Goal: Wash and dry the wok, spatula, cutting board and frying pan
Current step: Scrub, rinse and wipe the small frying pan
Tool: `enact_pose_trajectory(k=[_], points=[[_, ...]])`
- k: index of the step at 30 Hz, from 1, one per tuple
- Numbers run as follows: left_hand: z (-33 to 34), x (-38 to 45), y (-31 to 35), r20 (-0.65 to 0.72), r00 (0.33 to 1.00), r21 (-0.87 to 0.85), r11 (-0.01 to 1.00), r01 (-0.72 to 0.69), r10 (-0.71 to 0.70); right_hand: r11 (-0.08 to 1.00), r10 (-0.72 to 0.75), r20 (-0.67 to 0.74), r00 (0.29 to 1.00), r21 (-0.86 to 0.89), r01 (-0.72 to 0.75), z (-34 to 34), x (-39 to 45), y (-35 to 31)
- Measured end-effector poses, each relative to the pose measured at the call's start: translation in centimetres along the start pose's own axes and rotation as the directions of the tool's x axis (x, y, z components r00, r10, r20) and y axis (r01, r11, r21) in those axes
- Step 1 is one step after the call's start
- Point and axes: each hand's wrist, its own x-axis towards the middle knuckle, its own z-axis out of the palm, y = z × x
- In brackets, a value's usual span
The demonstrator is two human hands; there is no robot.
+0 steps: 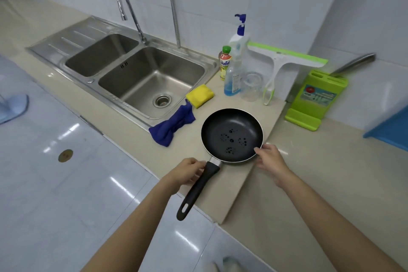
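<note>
Countertop (141, 148) — frying pan (231, 136) (beaded droplets inside)

Your left hand (187, 171) and right hand (270, 158) are bare; both forearms, rising from the frame's bottom, show no sleeves.

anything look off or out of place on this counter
Two small things. The frying pan sits by the counter's front edge with its black handle jutting out over the floor. The blue cloth lies crumpled, half on the sink rim. Dark droplets dot the pan's inside.
</note>
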Motion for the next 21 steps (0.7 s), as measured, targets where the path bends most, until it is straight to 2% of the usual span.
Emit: enact_pose_trajectory(k=[3, 5, 8, 11, 15, 18, 21], points=[[1.3, 0.9, 0.7, 0.057, 0.998, -0.236, 0.971, 0.028, -0.015, 0.999, 0.025, 0.042, 0.999, 0.025, -0.026, 0.2, 1.8, 0.1], [1.9, 1.0, 0.9, 0.103, 0.994, -0.305, 0.951, 0.053, -0.022, 0.999, 0.015, 0.041, 0.999, 0.050, -0.017, 0.4, 2.2, 0.0], [2.4, 0.9, 0.7, 0.160, 0.987, -0.243, 0.969, 0.035, 0.004, 0.998, -0.030, -0.034, 0.999, 0.052, 0.032, 0.9, 2.3, 0.2], [1.7, 0.8, 0.7, 0.143, 0.989, -0.187, 0.982, 0.001, 0.026, 0.993, -0.098, -0.093, 0.991, 0.050, 0.103, 1.4, 1.6, 0.3], [-2.2, 0.2, 1.3, 0.169, 0.984, -0.198, 0.980, -0.025, 0.059, 0.978, -0.130, -0.082, 0.988, 0.151, 0.141, 3.0, 0.0, -1.2], [-5.7, -0.1, 1.7, 0.195, 0.979, -0.162, 0.986, -0.031, 0.063, 0.969, -0.187, -0.078, 0.979, 0.150, 0.197, 5.4, -0.1, -4.2], [-9.5, -0.1, 1.5, 0.154, 0.985, -0.160, 0.986, -0.047, 0.072, 0.965, -0.225, -0.056, 0.973, 0.127, 0.231, 9.1, 0.6, -7.4]])
